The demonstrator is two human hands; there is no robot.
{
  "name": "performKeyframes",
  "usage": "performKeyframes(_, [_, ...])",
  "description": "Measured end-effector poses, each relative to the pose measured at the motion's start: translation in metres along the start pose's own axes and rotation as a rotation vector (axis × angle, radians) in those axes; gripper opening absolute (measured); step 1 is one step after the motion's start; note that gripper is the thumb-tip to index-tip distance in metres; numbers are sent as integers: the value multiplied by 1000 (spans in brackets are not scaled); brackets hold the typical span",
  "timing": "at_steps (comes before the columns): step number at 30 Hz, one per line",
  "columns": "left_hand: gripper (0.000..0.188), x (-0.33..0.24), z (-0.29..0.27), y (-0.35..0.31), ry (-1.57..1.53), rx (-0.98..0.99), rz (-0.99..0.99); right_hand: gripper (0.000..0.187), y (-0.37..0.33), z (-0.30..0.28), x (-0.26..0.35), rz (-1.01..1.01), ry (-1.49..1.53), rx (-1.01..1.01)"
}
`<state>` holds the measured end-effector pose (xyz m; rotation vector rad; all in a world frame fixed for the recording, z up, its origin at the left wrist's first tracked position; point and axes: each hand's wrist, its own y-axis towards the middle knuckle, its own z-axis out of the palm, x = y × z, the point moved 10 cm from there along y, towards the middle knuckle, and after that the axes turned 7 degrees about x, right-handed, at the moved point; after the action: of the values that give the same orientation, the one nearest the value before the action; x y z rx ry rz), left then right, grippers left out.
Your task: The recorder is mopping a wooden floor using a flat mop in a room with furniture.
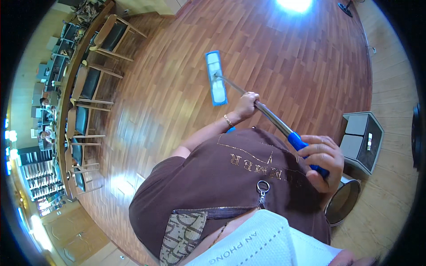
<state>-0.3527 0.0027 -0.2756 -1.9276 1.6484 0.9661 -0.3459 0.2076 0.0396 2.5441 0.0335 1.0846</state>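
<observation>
A flat mop with a blue-edged white head lies against the wood-plank floor, ahead of me and near the middle. Its metal pole slants back toward my body. My left hand, with a gold bracelet at the wrist, is closed around the lower part of the pole. Higher up, the fingers of my right hand wrap the blue grip at the pole's end, in front of my chest on the right.
Several wooden chairs with dark seats line a long counter on the left. To the right stands a small grey cabinet, with a round open bin nearer me. A dark stand base rests at the far right.
</observation>
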Motion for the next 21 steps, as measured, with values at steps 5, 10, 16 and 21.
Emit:
performKeyframes(5, [22,-19,1,40,79,3,62,31,4,-7,-12,-6,22,6])
performKeyframes(10, [31,21,-13,67,242,45,54,27,21,7,-53,-33,283,-409])
performKeyframes(16, [29,145,-75,114,304,-10,-106,13,115,48,-115,118,208,-412])
performKeyframes(21, [25,290,-160,123,390,-48,-287,12,232,130,-154,106,121,-243])
